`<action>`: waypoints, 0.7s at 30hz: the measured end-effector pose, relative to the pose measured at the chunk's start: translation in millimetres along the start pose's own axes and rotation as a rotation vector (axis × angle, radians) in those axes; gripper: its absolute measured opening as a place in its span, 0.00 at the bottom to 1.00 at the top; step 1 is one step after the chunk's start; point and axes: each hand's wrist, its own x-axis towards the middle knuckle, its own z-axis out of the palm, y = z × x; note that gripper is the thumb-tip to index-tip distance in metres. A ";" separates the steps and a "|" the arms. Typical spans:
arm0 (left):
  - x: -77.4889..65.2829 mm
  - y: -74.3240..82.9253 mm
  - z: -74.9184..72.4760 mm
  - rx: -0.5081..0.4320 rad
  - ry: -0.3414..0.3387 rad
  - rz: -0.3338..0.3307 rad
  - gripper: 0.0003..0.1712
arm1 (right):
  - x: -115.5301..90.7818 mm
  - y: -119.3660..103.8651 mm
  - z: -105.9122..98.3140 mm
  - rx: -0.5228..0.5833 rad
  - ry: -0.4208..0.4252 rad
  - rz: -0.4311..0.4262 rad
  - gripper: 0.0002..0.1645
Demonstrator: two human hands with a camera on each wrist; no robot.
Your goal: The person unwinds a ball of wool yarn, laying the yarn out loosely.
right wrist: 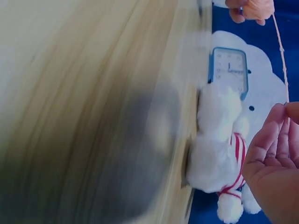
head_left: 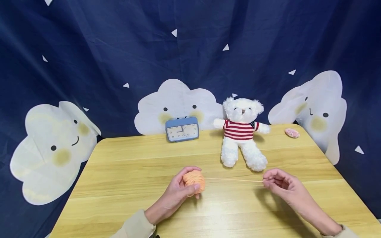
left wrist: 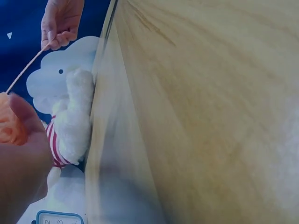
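An orange ball of yarn [head_left: 194, 180] is gripped in my left hand [head_left: 178, 191], with the thumb across its front and fingers behind it. From the ball a strand of yarn [head_left: 233, 179] runs taut and nearly level to my right hand [head_left: 282, 185], whose thumb and fingertips pinch its end. Both hands are held above the wooden table, and the right one casts a shadow on it. In the right wrist view the strand [right wrist: 282, 56] passes from the ball [right wrist: 258, 8] down to the pinching fingertips.
A white teddy bear [head_left: 242, 132] in a red-striped shirt sits at the table's back, right of centre. Left of it stands a blue alarm clock [head_left: 182, 129]. A small pink oval item [head_left: 292, 133] lies near the back right corner. Behind the table [head_left: 134, 165] hangs a dark blue cloud-print curtain [head_left: 119, 49].
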 end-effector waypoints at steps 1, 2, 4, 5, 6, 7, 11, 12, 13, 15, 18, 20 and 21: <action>0.4 -0.6 -0.1 0.014 0.016 -0.006 0.37 | -0.8 1.5 -2.2 -0.024 0.012 -0.006 0.10; 0.8 -1.2 -0.3 0.032 0.032 -0.013 0.36 | -1.6 2.9 -4.3 -0.050 0.024 -0.010 0.10; 1.7 -2.3 -1.1 0.067 0.055 -0.016 0.35 | -3.1 5.7 -8.8 -0.095 0.044 -0.013 0.09; 1.9 -2.8 -1.5 0.084 0.065 -0.015 0.35 | -3.8 7.3 -11.1 -0.112 0.052 -0.013 0.09; 2.2 -3.3 -1.8 0.100 0.073 -0.013 0.35 | -4.5 8.9 -13.6 -0.123 0.058 -0.011 0.09; 2.6 -4.1 -2.1 0.110 0.078 -0.013 0.35 | -5.5 10.7 -16.1 -0.132 0.064 -0.009 0.09; 4.7 -6.2 -2.4 0.125 0.092 -0.038 0.36 | -9.8 17.9 -26.6 -0.154 0.084 0.003 0.08; 5.2 -6.5 -2.3 0.128 0.098 -0.051 0.36 | -10.6 19.6 -29.2 -0.162 0.086 0.007 0.08; 5.6 -6.7 -2.3 0.133 0.103 -0.064 0.36 | -11.3 21.2 -31.6 -0.170 0.089 0.010 0.08; 6.0 -6.7 -2.1 0.150 0.119 -0.090 0.36 | -12.5 24.2 -36.1 -0.186 0.087 0.019 0.08; 5.4 -6.6 -2.1 0.185 0.131 -0.107 0.36 | -12.9 28.3 -42.3 -0.203 0.070 0.031 0.08; 5.5 -7.0 -2.2 0.212 0.131 -0.115 0.36 | -12.4 31.0 -47.5 -0.225 0.053 0.033 0.07; 5.7 -7.3 -2.2 0.223 0.130 -0.119 0.36 | -12.0 32.3 -50.0 -0.237 0.044 0.033 0.07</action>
